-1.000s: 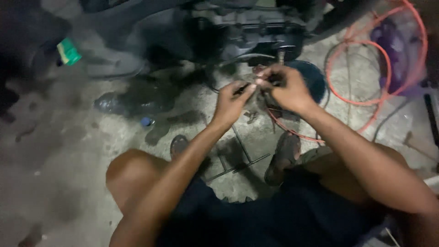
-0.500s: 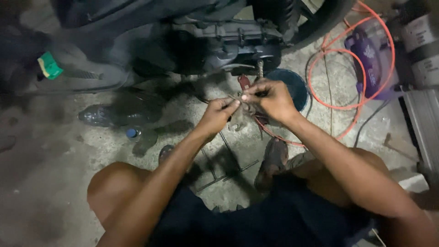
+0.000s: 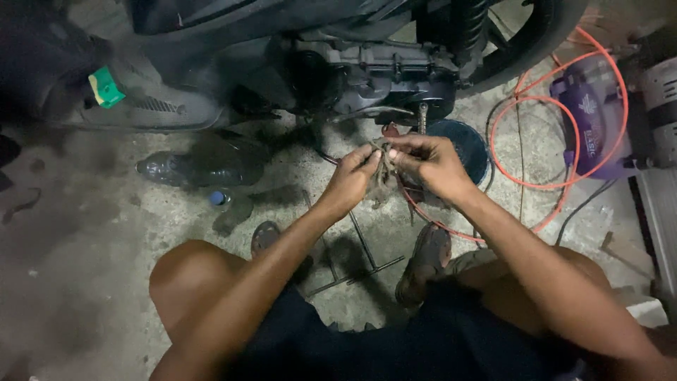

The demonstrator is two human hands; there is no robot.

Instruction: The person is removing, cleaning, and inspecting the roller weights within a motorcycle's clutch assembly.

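Head view: a small dirty part (image 3: 384, 168), its kind too dim to tell, was pinched between both hands above the concrete floor (image 3: 84, 282), just below the engine (image 3: 381, 77) of a motorbike. The left hand (image 3: 350, 182) was closed on its near side, the right hand (image 3: 431, 164) on its far side, fingertips meeting, apparently so it could be worked close to the eyes. A blue bowl (image 3: 462, 144) sat under the engine, seemingly as a catch. An orange hose (image 3: 564, 183) was looped at the floor's right edge; a bottle (image 3: 190, 169) lay left.
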